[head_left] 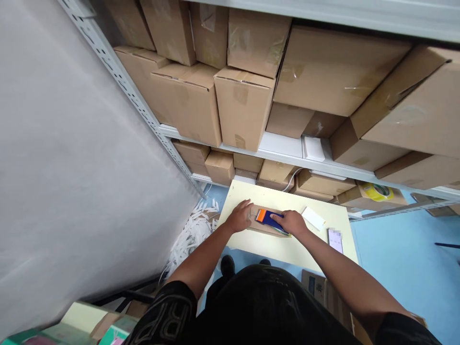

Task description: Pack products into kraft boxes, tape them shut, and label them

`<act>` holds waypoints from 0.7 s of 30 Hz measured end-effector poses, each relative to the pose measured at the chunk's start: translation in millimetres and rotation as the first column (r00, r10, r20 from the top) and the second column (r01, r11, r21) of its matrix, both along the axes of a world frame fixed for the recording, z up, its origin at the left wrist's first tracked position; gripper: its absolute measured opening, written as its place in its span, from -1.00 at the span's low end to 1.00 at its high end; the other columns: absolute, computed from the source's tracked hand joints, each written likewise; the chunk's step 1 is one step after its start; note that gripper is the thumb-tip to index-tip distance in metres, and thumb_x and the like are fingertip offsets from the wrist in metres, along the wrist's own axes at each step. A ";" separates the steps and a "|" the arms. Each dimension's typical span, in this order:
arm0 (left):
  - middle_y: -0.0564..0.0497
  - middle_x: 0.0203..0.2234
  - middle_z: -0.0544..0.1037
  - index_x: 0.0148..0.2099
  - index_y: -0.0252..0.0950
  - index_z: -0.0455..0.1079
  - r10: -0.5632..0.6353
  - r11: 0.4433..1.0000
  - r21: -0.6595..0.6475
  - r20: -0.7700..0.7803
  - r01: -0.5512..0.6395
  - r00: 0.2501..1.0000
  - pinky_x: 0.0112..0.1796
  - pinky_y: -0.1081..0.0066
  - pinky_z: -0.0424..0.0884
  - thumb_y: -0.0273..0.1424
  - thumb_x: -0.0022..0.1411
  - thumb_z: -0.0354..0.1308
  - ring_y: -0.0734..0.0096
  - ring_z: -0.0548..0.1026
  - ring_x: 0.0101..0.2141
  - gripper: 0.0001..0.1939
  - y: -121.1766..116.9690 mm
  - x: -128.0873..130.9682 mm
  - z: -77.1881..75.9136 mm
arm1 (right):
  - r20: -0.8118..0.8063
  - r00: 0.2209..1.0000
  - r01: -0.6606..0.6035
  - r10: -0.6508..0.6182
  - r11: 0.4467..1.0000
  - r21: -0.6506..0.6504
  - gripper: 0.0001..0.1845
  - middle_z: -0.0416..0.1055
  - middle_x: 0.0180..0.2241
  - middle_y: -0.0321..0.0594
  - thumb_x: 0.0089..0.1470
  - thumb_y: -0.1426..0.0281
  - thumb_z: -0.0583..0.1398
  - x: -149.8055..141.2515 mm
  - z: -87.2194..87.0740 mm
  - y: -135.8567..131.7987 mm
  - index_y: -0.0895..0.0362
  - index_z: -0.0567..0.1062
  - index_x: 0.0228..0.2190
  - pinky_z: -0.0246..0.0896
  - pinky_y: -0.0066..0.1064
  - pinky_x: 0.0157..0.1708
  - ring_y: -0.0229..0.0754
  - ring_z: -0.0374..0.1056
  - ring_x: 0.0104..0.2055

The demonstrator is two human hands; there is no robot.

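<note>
A small brown cardboard box [264, 228] lies on the pale yellow table. At its left end is my left hand [239, 218], with the fingers bent round the edge and holding it. My right hand [293, 222] grips a blue-and-orange tape dispenser [266, 217], thumb on its top. The dispenser sits over the box with its orange end pointing left, towards my left hand. A yellowish-green rim shows below it, partly hidden. Much of the box's top is covered by the dispenser and my hands.
The pale table [251, 244] also carries a white box [314, 218] and a phone [335, 240] on the right. Behind it, metal shelves hold many cardboard boxes [244, 108] and a yellow tape roll [378, 191]. Paper strips [190, 235] heap on the floor at left.
</note>
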State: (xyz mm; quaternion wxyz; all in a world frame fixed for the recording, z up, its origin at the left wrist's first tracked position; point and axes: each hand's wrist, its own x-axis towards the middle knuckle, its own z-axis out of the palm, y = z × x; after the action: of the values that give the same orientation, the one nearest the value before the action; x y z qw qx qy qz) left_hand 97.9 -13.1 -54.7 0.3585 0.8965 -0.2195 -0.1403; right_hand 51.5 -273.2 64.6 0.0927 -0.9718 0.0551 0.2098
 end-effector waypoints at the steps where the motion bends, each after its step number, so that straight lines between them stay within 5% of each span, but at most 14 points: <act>1: -0.13 0.49 0.01 0.50 -0.23 0.07 -0.157 0.987 0.052 0.072 0.153 0.985 0.39 0.13 -0.01 -0.22 0.10 0.35 0.00 -0.01 0.45 -0.03 -0.9 -1.2 3.2 | 0.000 1.000 0.006 -0.006 1.000 0.001 -0.20 0.64 -0.28 0.02 0.23 -0.27 -0.03 0.2 -0.1 -0.1 0.08 0.70 -0.28 0.22 -0.32 -0.29 0.05 0.53 -0.17; 3: -0.17 0.51 -0.13 0.55 -0.25 -0.10 -0.305 0.942 0.184 0.118 0.281 0.945 0.38 -0.01 -0.06 0.01 0.05 0.37 -0.13 -0.10 0.46 0.18 -7.0 -4.2 5.0 | -0.004 1.000 0.022 -0.022 1.000 -0.002 -0.17 0.64 -0.27 0.02 0.21 -0.30 -0.04 1.0 -0.3 0.1 0.09 0.71 -0.26 0.22 -0.32 -0.28 0.05 0.53 -0.17; 5: -0.21 0.51 -0.19 0.56 -0.28 -0.19 -0.304 0.923 0.290 0.142 0.254 0.942 0.37 -0.09 -0.09 0.17 0.05 0.32 -0.20 -0.13 0.46 0.26 -14.8 -7.5 2.0 | -0.003 0.999 0.035 -0.035 0.999 -0.003 -0.17 0.64 -0.25 0.03 0.20 -0.30 -0.03 2.2 -0.5 0.6 0.09 0.71 -0.24 0.22 -0.32 -0.28 0.05 0.53 -0.16; 13: -0.19 0.51 -0.18 0.57 -0.27 -0.24 -0.341 0.873 0.443 0.261 0.202 0.903 0.37 -0.08 -0.16 0.26 0.18 0.14 -0.17 -0.14 0.46 0.18 -18.6 -10.8 -7.5 | -0.010 1.000 0.021 -0.021 0.999 0.033 -0.20 0.64 -0.25 0.02 0.20 -0.28 0.00 5.2 1.5 -8.8 0.10 0.70 -0.29 0.19 -0.33 -0.33 0.04 0.53 -0.18; 21: -0.15 0.51 -0.20 0.57 -0.26 -0.25 -0.341 0.860 0.474 0.259 0.189 0.904 0.37 0.01 -0.12 0.27 0.20 0.09 -0.09 -0.07 0.46 0.16 -15.5 -8.6 -6.9 | -0.009 0.996 0.085 -0.085 0.996 0.041 -0.21 0.60 -0.40 -0.01 0.20 -0.28 -0.01 -15.2 11.2 -82.6 0.10 0.60 -0.51 0.10 -0.34 -0.39 0.00 0.50 -0.27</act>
State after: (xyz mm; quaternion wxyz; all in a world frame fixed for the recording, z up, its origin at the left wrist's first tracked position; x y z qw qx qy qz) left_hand 89.4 -28.7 -61.6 0.0819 0.9249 -0.3625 -0.0807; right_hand 36.3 -355.8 75.8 0.1214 -0.9657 0.0924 0.2103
